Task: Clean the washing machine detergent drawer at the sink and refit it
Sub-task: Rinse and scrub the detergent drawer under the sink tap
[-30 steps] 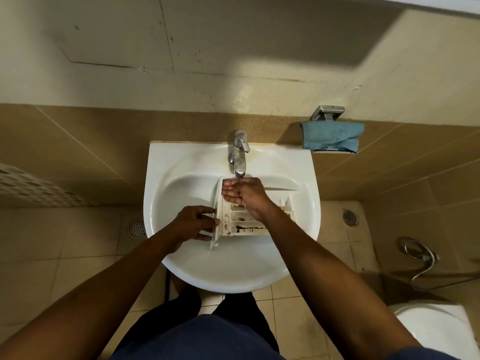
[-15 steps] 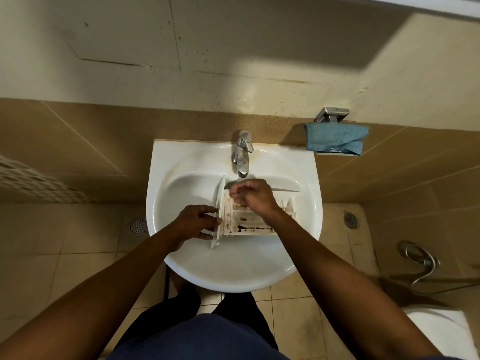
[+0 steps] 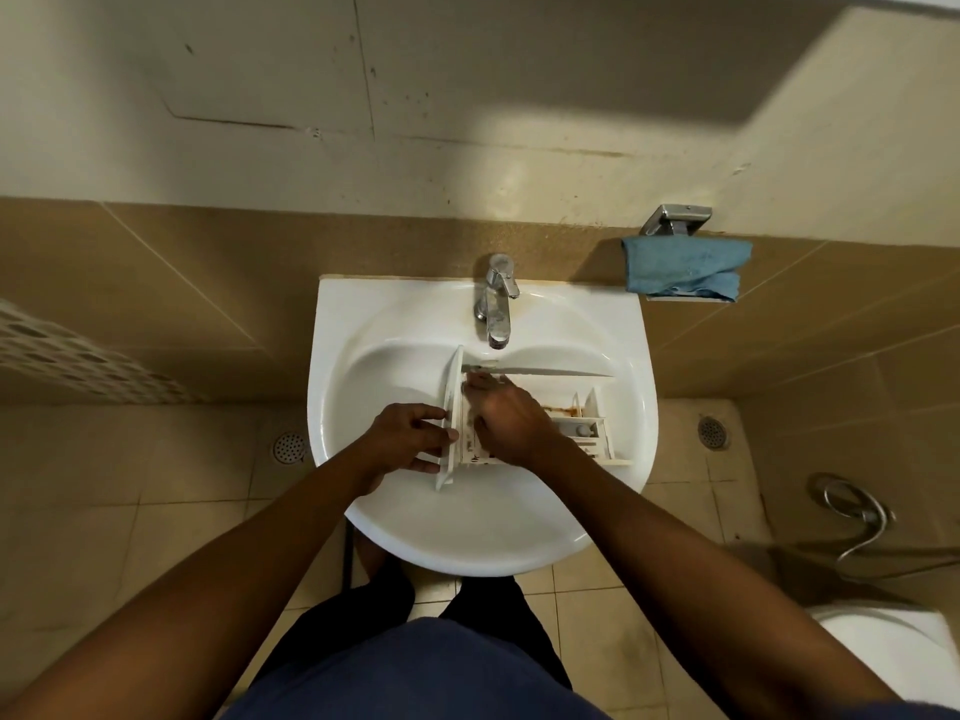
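The white detergent drawer [image 3: 584, 433] lies across the bowl of the white sink [image 3: 405, 532], its front panel to the left and brown stains in its compartments. My left hand [image 3: 402, 441] grips the front panel, thumb and fingers curled round its edge. My right hand [image 3: 511, 420] is inside the drawer's left compartments, fingers bent down onto the plastic near the panel; the fingertips are hidden. The chrome tap [image 3: 496, 304] stands just behind the drawer; I cannot tell whether water is running.
A blue cloth [image 3: 685, 270] lies on a wall holder at the right of the sink. A toilet [image 3: 893, 652] and a hose sprayer [image 3: 852, 506] are at the lower right. Floor drains [image 3: 288, 446] sit on the tiled floor either side.
My right hand has come down from under the tap spout into the drawer's left compartments, its fingers curling. The left hand keeps its grip on the front panel.
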The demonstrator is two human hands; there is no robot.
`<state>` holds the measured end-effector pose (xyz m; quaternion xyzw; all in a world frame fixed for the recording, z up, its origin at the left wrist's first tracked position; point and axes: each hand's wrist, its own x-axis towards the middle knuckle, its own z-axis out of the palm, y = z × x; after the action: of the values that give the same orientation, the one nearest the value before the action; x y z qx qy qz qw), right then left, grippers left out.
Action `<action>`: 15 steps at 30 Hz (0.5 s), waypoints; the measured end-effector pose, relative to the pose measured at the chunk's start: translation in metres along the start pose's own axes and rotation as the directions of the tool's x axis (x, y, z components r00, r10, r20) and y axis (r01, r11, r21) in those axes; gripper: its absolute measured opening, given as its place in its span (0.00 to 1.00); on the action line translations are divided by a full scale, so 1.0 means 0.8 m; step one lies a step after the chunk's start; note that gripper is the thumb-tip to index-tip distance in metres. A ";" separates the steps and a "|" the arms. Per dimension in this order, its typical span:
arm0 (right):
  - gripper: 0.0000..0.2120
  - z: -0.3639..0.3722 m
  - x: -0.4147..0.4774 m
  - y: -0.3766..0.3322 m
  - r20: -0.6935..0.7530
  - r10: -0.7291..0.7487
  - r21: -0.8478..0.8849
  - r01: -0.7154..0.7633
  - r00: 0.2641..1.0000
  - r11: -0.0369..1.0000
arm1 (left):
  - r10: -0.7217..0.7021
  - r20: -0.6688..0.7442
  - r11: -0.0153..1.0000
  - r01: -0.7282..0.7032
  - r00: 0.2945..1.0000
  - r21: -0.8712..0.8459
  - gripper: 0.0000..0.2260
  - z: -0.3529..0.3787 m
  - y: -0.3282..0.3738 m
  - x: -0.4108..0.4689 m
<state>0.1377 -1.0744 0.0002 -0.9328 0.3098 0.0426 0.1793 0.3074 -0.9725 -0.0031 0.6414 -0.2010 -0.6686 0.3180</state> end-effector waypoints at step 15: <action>0.27 0.015 -0.027 0.001 0.029 -0.049 0.042 0.048 0.998 0.998 | 0.008 0.006 0.999 -0.008 1.000 0.036 0.23 0.000 0.003 0.000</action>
<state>0.1200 -1.0586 -0.0072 -0.9353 0.2852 0.0461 0.2041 0.3075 -0.9743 -0.0018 0.6445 -0.2165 -0.6653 0.3084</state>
